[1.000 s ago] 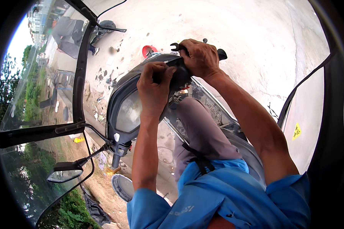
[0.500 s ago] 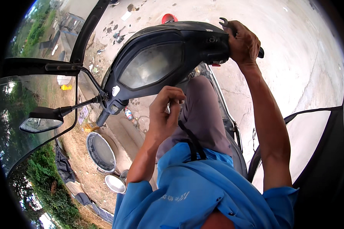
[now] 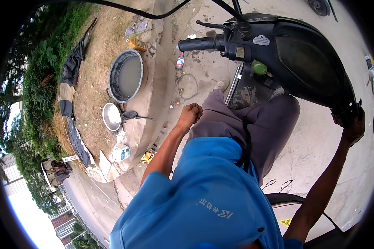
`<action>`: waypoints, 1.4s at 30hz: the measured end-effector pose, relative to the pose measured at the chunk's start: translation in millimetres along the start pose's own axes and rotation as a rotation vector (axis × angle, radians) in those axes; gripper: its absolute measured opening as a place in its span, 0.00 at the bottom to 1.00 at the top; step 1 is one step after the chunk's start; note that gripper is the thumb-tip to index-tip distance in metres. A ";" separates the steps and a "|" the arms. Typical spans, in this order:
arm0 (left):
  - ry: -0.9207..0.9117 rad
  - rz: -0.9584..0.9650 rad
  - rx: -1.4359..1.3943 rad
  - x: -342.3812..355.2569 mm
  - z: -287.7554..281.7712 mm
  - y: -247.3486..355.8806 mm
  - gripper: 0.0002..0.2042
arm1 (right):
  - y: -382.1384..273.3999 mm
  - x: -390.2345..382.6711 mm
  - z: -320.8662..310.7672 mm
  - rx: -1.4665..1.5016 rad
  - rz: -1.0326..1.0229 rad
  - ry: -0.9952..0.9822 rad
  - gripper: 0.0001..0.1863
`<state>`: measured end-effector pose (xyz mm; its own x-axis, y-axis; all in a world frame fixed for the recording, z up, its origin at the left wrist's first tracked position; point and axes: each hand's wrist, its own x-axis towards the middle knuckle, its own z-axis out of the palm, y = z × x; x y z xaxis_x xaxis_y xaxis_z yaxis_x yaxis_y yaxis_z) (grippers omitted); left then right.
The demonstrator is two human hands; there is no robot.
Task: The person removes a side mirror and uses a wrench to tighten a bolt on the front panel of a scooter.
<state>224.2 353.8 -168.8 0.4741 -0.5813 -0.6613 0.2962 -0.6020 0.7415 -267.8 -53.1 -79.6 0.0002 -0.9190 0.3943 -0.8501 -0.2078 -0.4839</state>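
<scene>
A black scooter handlebar (image 3: 274,52) with a dark dashboard panel (image 3: 309,66) slants from upper left to the right side. My right hand (image 3: 355,129) is closed around the grip at its right end. A small dark forked tip beside those fingers looks like the jaw of the open-ended wrench held there earlier. My left hand (image 3: 190,116), fingers curled into a loose fist, is beside my thigh in grey trousers (image 3: 220,112). Away from either hand, the left handlebar grip (image 3: 199,44) sticks out with its brake lever (image 3: 210,25). A green round object (image 3: 259,68) shows below the handlebar.
On the ground to my left stand a large black tub (image 3: 144,76) of greyish water, a white bowl (image 3: 111,116), a yellow jug (image 3: 137,44) and a white container (image 3: 121,153). A plastic bottle (image 3: 180,61) lies near the left grip.
My view has turned left. The handlebar has swung clockwise, bringing its right end and my right hand nearer my right side. My left hand has moved down from before the dashboard; the mirror has left view.
</scene>
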 end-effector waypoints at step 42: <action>1.214 -0.307 0.405 195.5 -374.7 -284.6 0.10 | 112.6 104.3 -43.0 -0.111 -0.189 -0.052 0.44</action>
<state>543.3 616.6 -466.7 0.9338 0.3382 -0.1165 0.3572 -0.8645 0.3535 -386.2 -158.0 -59.4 0.1898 -0.8839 0.4275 -0.8849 -0.3427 -0.3155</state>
